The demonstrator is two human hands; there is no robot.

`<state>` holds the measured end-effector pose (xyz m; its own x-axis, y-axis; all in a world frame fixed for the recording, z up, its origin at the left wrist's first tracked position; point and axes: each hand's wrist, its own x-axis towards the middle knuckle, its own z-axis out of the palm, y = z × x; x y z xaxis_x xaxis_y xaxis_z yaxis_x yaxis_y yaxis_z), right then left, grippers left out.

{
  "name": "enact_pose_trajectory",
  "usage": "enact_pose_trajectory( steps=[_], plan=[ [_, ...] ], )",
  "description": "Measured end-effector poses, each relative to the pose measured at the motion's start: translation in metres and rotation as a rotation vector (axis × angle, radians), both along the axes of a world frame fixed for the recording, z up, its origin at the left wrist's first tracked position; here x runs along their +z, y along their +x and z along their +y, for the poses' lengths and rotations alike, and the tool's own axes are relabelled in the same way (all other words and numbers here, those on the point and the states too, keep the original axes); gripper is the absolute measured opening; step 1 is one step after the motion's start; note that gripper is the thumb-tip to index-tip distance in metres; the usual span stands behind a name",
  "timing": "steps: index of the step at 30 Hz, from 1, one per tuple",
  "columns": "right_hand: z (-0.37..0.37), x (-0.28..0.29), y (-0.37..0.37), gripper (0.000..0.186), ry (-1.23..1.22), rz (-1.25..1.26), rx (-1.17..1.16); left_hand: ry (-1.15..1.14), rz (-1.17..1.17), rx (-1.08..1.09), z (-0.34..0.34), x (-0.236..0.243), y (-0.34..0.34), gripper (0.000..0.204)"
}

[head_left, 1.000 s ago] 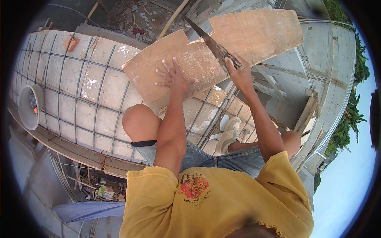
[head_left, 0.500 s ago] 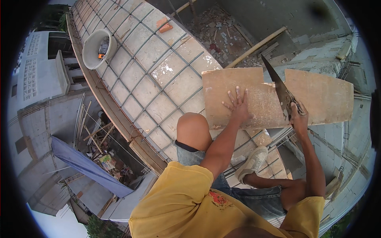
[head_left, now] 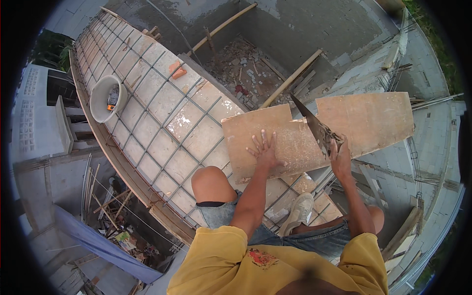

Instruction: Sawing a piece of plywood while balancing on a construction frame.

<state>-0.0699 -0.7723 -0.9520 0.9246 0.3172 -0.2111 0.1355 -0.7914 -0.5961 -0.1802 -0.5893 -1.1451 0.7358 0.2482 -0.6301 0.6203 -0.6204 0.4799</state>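
A plywood board (head_left: 364, 120) with a notch in its far edge lies across the platform and juts out past its right side. My left hand (head_left: 265, 151) presses flat on the board's left part, fingers spread. In my right hand (head_left: 340, 152) is the handle of a handsaw (head_left: 314, 125). The dark blade slants up and to the left across the board beside the notch, its tip beyond the far edge. My fingers wrap the handle and partly hide it.
A steel bar grid (head_left: 162, 113) covers the platform. On it stand a pale bucket (head_left: 104, 101) with an orange-and-black item inside and broken orange brick pieces (head_left: 178, 71). Bamboo poles (head_left: 291, 78) cross a rubble-strewn pit (head_left: 241, 69) ahead. The platform's left edge drops to a lower level.
My view has shifted, so the board, saw and hands appear lower and farther left. The board looks more tilted. My left hand still presses on it and my right still holds the saw.
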Motion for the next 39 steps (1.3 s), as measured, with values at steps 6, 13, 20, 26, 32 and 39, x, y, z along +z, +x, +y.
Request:
enact_pose_trajectory(
  steps=[6,13,20,26,32,39],
  plan=[
    [-0.047,0.090,-0.105,0.034,-0.046,0.009,-0.058,0.037,-0.028,-0.005,0.013,0.004,0.002,0.146],
    [0.062,0.004,0.006,0.036,-0.034,-0.025,0.012,0.009,0.028,-0.018,-0.001,-0.003,0.016,0.144],
    [-0.054,0.090,-0.098,0.037,0.059,0.199,-0.306,0.021,0.014,0.003,0.001,-0.010,-0.005,0.144],
    [0.005,0.015,-0.032,0.034,0.008,0.099,-0.096,0.027,0.006,0.029,0.003,0.000,0.000,0.143],
    [0.021,-0.063,0.025,0.033,0.041,-0.093,0.003,0.058,0.003,0.019,0.000,-0.006,-0.004,0.145],
    [-0.056,0.079,-0.076,0.033,0.204,-0.062,-0.034,0.069,0.071,-0.018,0.007,-0.001,0.007,0.145]
  ],
)
